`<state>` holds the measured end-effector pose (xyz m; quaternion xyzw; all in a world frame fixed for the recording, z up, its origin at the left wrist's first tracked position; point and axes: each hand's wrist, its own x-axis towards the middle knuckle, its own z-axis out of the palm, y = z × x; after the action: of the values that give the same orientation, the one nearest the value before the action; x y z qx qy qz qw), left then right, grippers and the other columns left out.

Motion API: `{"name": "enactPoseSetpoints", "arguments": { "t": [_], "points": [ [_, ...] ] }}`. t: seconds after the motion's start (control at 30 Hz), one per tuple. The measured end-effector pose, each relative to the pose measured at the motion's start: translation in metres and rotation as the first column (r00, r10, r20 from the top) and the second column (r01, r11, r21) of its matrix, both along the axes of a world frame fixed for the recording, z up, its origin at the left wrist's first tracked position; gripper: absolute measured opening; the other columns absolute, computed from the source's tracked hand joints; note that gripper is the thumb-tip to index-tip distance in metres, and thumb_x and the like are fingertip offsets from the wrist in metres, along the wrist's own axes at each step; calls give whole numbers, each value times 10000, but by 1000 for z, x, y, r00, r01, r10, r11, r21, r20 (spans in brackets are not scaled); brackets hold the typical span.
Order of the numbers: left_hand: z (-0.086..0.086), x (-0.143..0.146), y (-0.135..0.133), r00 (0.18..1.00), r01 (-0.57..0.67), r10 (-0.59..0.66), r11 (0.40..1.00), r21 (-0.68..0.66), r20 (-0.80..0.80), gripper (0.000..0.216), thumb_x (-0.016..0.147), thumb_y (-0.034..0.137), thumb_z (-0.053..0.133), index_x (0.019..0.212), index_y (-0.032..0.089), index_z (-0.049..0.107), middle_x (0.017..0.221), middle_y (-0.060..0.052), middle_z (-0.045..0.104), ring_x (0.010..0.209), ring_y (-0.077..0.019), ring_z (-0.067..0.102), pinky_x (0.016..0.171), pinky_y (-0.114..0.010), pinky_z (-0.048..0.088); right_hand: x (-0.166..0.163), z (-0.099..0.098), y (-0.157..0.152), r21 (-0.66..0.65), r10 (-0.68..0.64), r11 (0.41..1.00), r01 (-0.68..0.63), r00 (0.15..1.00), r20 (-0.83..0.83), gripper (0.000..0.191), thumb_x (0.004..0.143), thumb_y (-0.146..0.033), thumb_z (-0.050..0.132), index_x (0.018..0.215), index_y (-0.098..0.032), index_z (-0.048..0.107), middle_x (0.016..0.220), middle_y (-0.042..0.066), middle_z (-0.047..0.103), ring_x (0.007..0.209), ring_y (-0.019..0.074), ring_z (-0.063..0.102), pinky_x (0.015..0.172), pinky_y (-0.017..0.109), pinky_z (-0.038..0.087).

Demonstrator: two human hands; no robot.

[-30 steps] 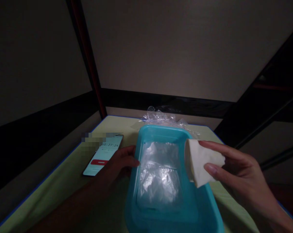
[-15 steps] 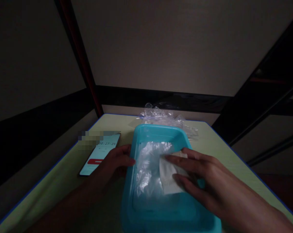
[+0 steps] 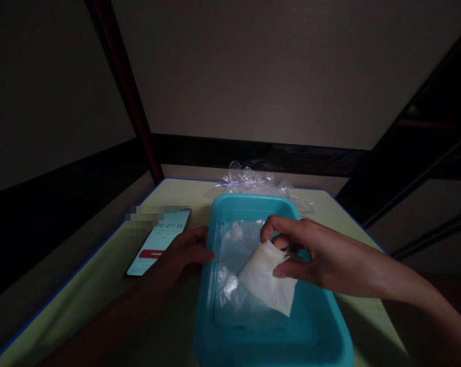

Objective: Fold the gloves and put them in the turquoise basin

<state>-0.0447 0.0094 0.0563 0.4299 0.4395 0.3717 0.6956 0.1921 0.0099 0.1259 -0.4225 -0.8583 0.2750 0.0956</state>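
Observation:
A turquoise plastic tray point(image 3: 249, 204) sits on the pale green table point(image 3: 111, 290) in front of me, lined with clear crinkled plastic film point(image 3: 238, 255). My left hand point(image 3: 184, 257) grips the tray's left rim, fingers curled against its side. My right hand point(image 3: 310, 252) reaches over the tray from the right and pinches a folded white tissue point(image 3: 268, 278), which hangs tilted above the film inside the tray.
A phone point(image 3: 157, 242) with a lit timer screen lies left of the tray, next to my left hand. Crumpled clear plastic point(image 3: 261, 186) lies behind the tray at the table's far edge. Dark frame posts and a wall stand behind.
My right hand brought the tissue from the tray's right side down into the tray, pressed it flat on the film, then pinched it up at an angle. My left hand stayed on the rim.

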Motion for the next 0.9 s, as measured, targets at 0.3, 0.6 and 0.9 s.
{"name": "enactPoseSetpoints", "arguments": {
  "t": [0.3, 0.6, 0.9],
  "points": [
    [11, -3, 0, 994, 40, -41, 999, 18, 97, 209, 562, 209, 675, 765, 185, 629, 671, 17, 637, 638, -156, 617, 590, -231, 436, -6, 18, -4, 18, 339, 940, -340, 941, 8, 247, 774, -1, 591, 971, -140, 643, 967, 29, 665, 898, 137, 579, 756, 213, 436],
    [12, 0, 0, 996, 20, -16, 999, -36, 92, 196, 533, 186, 667, 722, 164, 621, 651, 3, 636, 595, -150, 595, 570, -233, 429, -35, 16, 9, -159, 384, 918, -364, 915, 125, 184, 716, -26, 676, 871, -125, 658, 858, 22, 674, 797, 127, 594, 639, 195, 407],
    [11, -2, 5, 997, 31, -28, 999, -44, 75, 168, 527, 183, 684, 683, 172, 624, 638, 7, 640, 581, -148, 586, 571, -238, 440, -38, 11, 11, -239, 266, 944, -228, 954, 141, 362, 691, -86, 672, 1032, -151, 569, 844, 6, 618, 641, 102, 544, 535, 192, 379]
  ]
}}
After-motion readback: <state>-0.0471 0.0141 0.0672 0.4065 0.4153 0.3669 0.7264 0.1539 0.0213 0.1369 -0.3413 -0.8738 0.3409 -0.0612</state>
